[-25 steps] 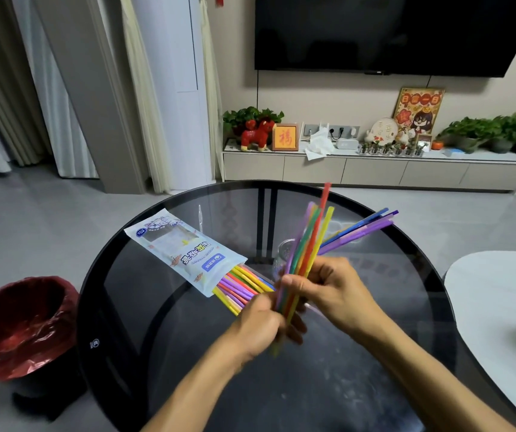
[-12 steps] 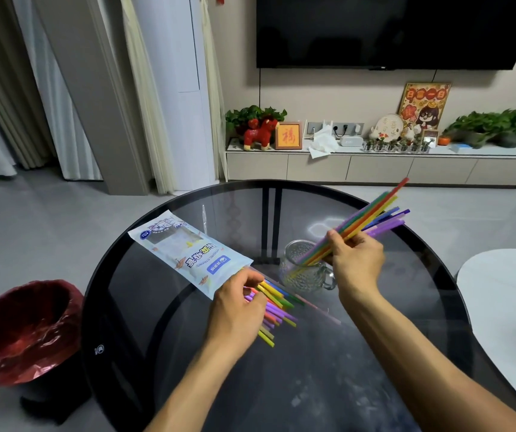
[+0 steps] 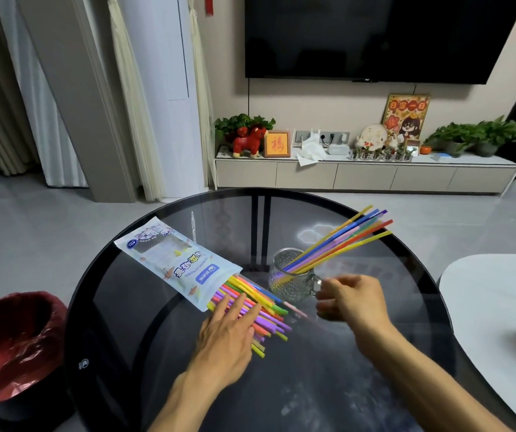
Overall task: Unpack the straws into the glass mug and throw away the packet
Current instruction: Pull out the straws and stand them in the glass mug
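A glass mug (image 3: pixel 292 280) stands near the middle of the round dark glass table (image 3: pixel 163 363). A bundle of coloured straws (image 3: pixel 340 241) leans out of it to the upper right. A white and blue straw packet (image 3: pixel 175 260) lies to its left, open end toward me. More coloured straws (image 3: pixel 262 310) spill from it onto the table. My left hand (image 3: pixel 228 328) lies flat on these loose straws, fingers spread. My right hand (image 3: pixel 350 299) hovers just right of the mug's handle, fingers loosely curled, holding nothing.
A bin with a red liner (image 3: pixel 10 347) stands on the floor left of the table. A white table (image 3: pixel 496 310) is at the right edge. A low TV cabinet (image 3: pixel 365 174) with plants and ornaments runs along the far wall.
My right hand put its bundle of straws into the mug and let go, drawing back beside the handle. My left hand settled flat on the straws spilling from the packet.
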### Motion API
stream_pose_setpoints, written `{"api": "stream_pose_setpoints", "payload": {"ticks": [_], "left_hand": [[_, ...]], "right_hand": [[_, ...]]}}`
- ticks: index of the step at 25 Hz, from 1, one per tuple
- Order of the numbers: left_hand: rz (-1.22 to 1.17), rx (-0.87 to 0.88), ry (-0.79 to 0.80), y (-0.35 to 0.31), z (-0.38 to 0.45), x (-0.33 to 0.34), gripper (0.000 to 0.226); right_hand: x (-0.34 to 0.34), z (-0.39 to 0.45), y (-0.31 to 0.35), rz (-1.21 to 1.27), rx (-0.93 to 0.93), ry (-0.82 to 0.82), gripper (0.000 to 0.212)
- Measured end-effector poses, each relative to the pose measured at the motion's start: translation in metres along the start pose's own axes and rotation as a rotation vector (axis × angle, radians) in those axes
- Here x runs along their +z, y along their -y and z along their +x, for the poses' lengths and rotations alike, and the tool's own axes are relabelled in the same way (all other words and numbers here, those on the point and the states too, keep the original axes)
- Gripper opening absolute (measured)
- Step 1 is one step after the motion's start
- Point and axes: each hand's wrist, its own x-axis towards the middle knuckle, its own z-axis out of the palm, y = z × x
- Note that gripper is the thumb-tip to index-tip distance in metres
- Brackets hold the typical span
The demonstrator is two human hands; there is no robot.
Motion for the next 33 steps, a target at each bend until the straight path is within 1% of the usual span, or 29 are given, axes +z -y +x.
{"api": "stream_pose_setpoints", "payload": {"ticks": [1, 2, 3, 4, 5, 6, 8, 9, 10, 12, 13, 15, 16, 18, 19, 22, 24, 26, 28, 29, 31, 32, 33], "left_hand": [[-0.002, 0.005, -0.002, 0.000, 0.000, 0.000, 0.048], [-0.008, 0.010, -0.006, 0.000, 0.000, 0.000, 0.047], [-0.017, 0.016, -0.009, 0.001, -0.001, 0.001, 0.046], [-0.026, 0.023, -0.013, 0.002, -0.003, 0.000, 0.046], [-0.035, 0.034, -0.023, 0.002, -0.006, -0.001, 0.046], [-0.048, 0.052, -0.039, 0.004, -0.007, -0.002, 0.046], [-0.083, 0.073, -0.060, 0.005, -0.009, -0.002, 0.049], [-0.101, 0.077, -0.068, 0.005, -0.008, -0.001, 0.053], [-0.117, 0.072, -0.068, 0.006, -0.008, 0.000, 0.058], [-0.118, 0.066, -0.062, 0.007, -0.006, 0.003, 0.063], [-0.098, 0.068, -0.064, 0.009, -0.006, 0.004, 0.062], [-0.064, 0.060, -0.069, 0.010, -0.005, 0.005, 0.058], [-0.054, 0.048, -0.065, 0.010, -0.003, 0.005, 0.056], [-0.039, 0.020, -0.069, 0.008, -0.001, 0.005, 0.055], [-0.035, 0.006, -0.075, 0.007, 0.001, 0.005, 0.054], [-0.012, -0.021, -0.080, 0.006, 0.005, 0.004, 0.051], [0.003, -0.028, -0.079, 0.005, 0.007, 0.005, 0.049], [-0.021, -0.030, -0.085, 0.004, 0.011, 0.006, 0.050], [-0.079, -0.032, -0.107, 0.006, 0.012, 0.008, 0.052], [-0.138, -0.033, -0.129, 0.007, 0.013, 0.009, 0.053], [-0.277, -0.073, -0.223, 0.005, 0.012, 0.005, 0.054], [-0.305, -0.101, -0.311, 0.001, 0.011, -0.001, 0.054], [-0.269, -0.106, -0.416, -0.005, 0.008, -0.009, 0.056]], "right_hand": [[0.002, -0.002, -0.012, -0.257, -0.086, 0.037, 0.019], [0.006, -0.005, -0.026, -0.601, -0.185, 0.069, 0.021], [0.011, -0.008, -0.038, -0.946, -0.275, 0.094, 0.027], [0.017, -0.009, -0.049, -1.138, -0.334, 0.095, 0.033], [0.021, -0.008, -0.055, -1.183, -0.370, 0.096, 0.036], [0.027, -0.008, -0.056, -1.134, -0.386, 0.121, 0.036], [0.041, -0.009, -0.052, -0.932, -0.354, 0.243, 0.035], [0.048, -0.012, -0.048, -0.873, -0.334, 0.290, 0.033], [0.055, -0.014, -0.045, -0.866, -0.345, 0.312, 0.029], [0.069, -0.017, -0.039, -0.955, -0.386, 0.332, 0.023], [0.072, -0.019, -0.035, -1.015, -0.392, 0.344, 0.025], [0.073, -0.017, -0.032, -1.123, -0.404, 0.351, 0.037], [0.071, -0.015, -0.030, -1.201, -0.456, 0.331, 0.038], [0.065, -0.014, -0.023, -1.340, -0.551, 0.288, 0.026], [0.062, -0.014, -0.018, -1.390, -0.569, 0.289, 0.022], [0.045, -0.016, 0.001, -1.517, -0.581, 0.290, 0.026], [0.021, -0.011, 0.009, -1.550, -0.553, 0.313, 0.027], [-0.016, -0.005, 0.019, -1.564, -0.472, 0.361, 0.024], [-0.056, -0.003, 0.035, -1.510, -0.374, 0.432, 0.019], [-0.076, -0.006, 0.044, -1.446, -0.319, 0.466, 0.017], [-0.106, -0.020, 0.063, -1.264, -0.227, 0.483, 0.022], [-0.113, -0.027, 0.071, -1.196, -0.205, 0.477, 0.025], [-0.116, -0.033, 0.075, -1.167, -0.200, 0.482, 0.027]]}}
